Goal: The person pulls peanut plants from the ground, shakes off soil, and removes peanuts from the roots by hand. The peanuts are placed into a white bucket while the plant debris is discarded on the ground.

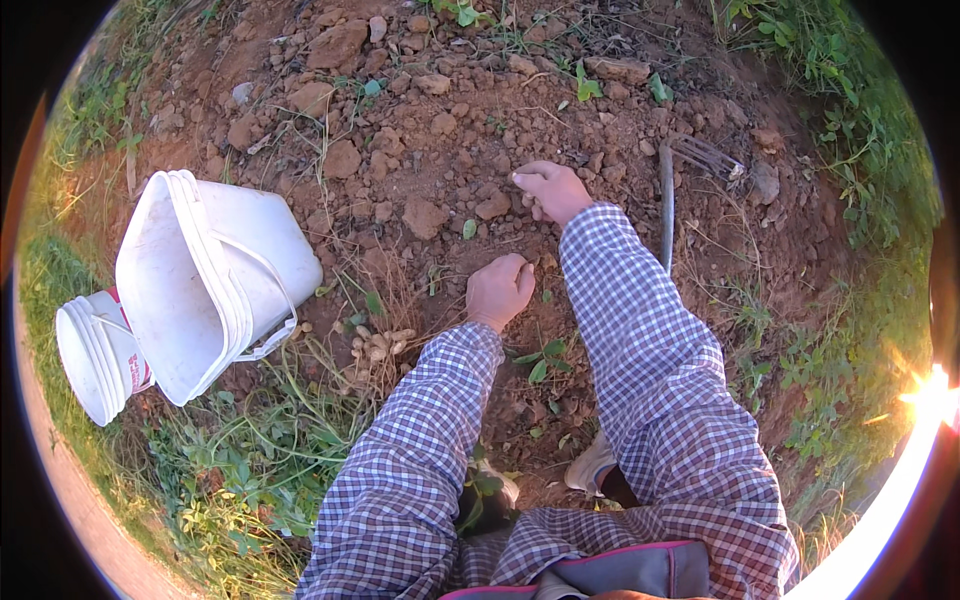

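Observation:
My left hand [501, 291] is curled just above the reddish soil, its palm side turned away, so whether anything lies inside is hidden. Farther forward and to the right, my right hand [553, 193] hovers at the loose dirt with bent fingers, the thumb close to the index fingertip; I cannot make out whether it pinches something. To the left of my left hand lies a cluster of unshelled peanuts [379, 345] on thin roots. Those roots belong to uprooted peanut plants [262, 442] heaped at the lower left. Clods [424, 218] of earth lie around both hands.
A white square plastic bucket [247, 255] rests tipped on its side at left. Behind it lies a smaller white bucket [101, 360] bearing red writing. Right of my right hand is a tined hoe [667, 199] with a grey handle. Shoes [590, 465] stand below my arms.

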{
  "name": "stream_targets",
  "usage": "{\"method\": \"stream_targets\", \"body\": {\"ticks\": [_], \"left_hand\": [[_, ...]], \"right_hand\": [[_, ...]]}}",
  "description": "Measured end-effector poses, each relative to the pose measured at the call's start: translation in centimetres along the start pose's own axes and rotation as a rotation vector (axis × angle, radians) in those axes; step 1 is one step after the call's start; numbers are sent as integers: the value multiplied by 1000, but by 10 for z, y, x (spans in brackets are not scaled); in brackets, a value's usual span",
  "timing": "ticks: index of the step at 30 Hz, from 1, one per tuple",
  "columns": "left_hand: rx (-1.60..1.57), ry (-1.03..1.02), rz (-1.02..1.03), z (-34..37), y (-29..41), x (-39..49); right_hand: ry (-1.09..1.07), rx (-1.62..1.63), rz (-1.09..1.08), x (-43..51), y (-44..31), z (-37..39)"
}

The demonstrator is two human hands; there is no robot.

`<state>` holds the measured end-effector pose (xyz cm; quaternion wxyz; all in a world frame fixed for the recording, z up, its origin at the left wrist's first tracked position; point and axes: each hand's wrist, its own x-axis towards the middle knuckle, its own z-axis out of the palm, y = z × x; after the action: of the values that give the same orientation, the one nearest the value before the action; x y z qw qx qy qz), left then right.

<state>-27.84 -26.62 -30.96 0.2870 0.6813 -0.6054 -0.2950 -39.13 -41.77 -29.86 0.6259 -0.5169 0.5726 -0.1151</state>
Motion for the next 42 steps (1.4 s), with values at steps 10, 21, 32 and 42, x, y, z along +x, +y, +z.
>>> {"method": "stream_targets", "body": {"ticks": [10, 21, 32, 42], "left_hand": [[49, -35, 36, -1, -3, -1], [-197, -61, -75, 5, -9, -1], [-21, -27, 8, -2, -3, -1], [31, 26, 85, 7, -10, 0]], "right_hand": [[-722, 1263, -267, -88, -57, 20], [-873, 1493, -347, -119, -88, 36], [-1007, 1553, -302, -161, -107, 21], [-453, 1412, -185, -297, 55, -117]]}}
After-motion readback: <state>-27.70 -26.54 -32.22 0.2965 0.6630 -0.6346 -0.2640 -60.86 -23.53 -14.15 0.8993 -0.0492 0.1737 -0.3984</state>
